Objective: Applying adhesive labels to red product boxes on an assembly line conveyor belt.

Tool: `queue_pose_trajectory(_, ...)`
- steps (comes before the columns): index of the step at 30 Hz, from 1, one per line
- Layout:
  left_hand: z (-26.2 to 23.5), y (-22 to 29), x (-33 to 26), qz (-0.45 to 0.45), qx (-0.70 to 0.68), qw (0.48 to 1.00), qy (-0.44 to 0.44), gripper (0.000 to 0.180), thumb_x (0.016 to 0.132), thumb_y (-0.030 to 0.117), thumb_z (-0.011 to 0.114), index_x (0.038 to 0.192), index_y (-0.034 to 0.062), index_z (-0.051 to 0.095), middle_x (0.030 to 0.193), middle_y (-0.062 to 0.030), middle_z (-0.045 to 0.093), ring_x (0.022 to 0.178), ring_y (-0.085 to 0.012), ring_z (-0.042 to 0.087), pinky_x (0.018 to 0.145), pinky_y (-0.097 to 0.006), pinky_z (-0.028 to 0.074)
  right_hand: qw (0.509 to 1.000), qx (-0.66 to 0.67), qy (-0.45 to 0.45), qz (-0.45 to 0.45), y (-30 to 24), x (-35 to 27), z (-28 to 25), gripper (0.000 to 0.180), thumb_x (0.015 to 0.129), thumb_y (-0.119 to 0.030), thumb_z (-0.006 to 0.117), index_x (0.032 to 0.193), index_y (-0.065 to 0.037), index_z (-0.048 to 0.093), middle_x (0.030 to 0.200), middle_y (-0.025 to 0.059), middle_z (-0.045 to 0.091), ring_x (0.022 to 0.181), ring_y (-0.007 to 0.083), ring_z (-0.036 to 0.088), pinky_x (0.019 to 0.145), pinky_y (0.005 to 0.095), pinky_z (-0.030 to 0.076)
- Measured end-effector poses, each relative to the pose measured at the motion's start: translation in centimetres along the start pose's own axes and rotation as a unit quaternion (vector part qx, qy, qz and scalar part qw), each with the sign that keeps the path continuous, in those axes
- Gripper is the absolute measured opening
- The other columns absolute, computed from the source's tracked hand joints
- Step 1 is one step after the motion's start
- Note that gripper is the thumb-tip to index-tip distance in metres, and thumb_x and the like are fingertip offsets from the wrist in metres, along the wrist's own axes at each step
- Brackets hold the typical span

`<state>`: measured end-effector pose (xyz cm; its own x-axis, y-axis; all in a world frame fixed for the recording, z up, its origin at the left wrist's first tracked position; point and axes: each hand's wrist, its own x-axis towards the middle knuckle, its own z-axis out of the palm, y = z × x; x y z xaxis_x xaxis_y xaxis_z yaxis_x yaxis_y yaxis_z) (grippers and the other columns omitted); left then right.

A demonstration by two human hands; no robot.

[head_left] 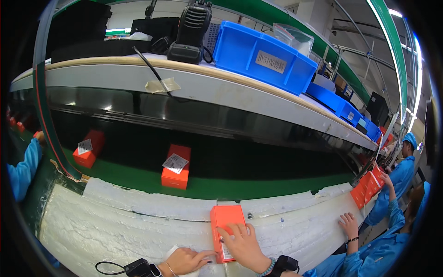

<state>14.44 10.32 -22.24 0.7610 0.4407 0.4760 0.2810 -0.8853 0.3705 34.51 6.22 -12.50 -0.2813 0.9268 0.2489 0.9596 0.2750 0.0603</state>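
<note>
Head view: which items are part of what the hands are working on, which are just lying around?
In hand:
- orange box on the white bench, right hand flat on it
- left hand beside the box, fingertips near its lower edge

Lying about:
- two orange boxes on the green belt
- blue bin and black radio on the shelf
- stack of orange boxes by a co-worker

Right hand (pixel 243 243) flat on orange box (pixel 227 231), left hand (pixel 184 261) just beside (white padded bench (pixel 115 221)), green conveyor (pixel 258 187) behind
</note>
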Motion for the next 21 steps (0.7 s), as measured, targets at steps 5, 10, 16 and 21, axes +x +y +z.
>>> queue_pose_trajectory(5, -0.1, -0.3, 0.3, -0.069, -0.024, 0.994, 0.075, 0.020, 0.090, 0.022, 0.058, 0.109, 0.0157, 0.060, 0.055, -0.0093, 0.056, 0.049, -0.0277, 0.057, 0.048, -0.040, 0.046, 0.990, 0.112, -0.012, -0.080, 2.0, 0.2, 1.9, 0.037, 0.084, -0.029, 0.056, 0.118, -0.014, 0.057, 0.126, 0.0054, 0.053, 0.127, 0.0358, 0.039, 0.108, 0.0598, 0.021)
queue_pose_trajectory(10, -0.2, -0.1, 0.2, -0.060, -0.055, 0.995, 0.065, 0.017, 0.091, 0.021, 0.057, 0.106, 0.0151, 0.060, 0.054, -0.0101, 0.056, 0.049, -0.0280, 0.058, 0.047, -0.041, 0.046, 0.999, 0.041, 0.008, 0.018, 11.0, -4.4, 1.8, 0.041, 0.073, -0.010, 0.063, 0.114, -0.010, 0.059, 0.116, 0.0097, 0.054, 0.122, 0.0370, 0.043, 0.103, 0.0611, 0.029)
queue_pose_trajectory(16, 0.1, -0.4, 0.4, -0.067, -0.018, 0.998, 0.014, 0.013, 0.091, 0.025, 0.057, 0.095, 0.0131, 0.061, 0.055, -0.0114, 0.056, 0.051, -0.0295, 0.059, 0.048, -0.042, 0.046, 0.972, -0.124, 0.050, 0.194, 16.6, -3.3, 3.6, 0.041, 0.071, -0.011, 0.065, 0.112, -0.013, 0.059, 0.117, 0.0123, 0.052, 0.119, 0.0376, 0.042, 0.104, 0.0671, 0.022)
queue_pose_trajectory(21, 0.2, -0.6, 0.5, -0.080, -0.029, 0.996, 0.036, 0.016, 0.089, 0.024, 0.056, 0.079, 0.0111, 0.059, 0.057, -0.0114, 0.057, 0.052, -0.0309, 0.058, 0.051, -0.043, 0.046, 0.985, 0.126, 0.089, 0.081, 8.8, 9.6, 6.5, 0.059, 0.079, -0.033, 0.068, 0.131, -0.013, 0.048, 0.132, 0.0162, 0.043, 0.110, 0.0393, 0.049, 0.090, 0.0538, 0.043)
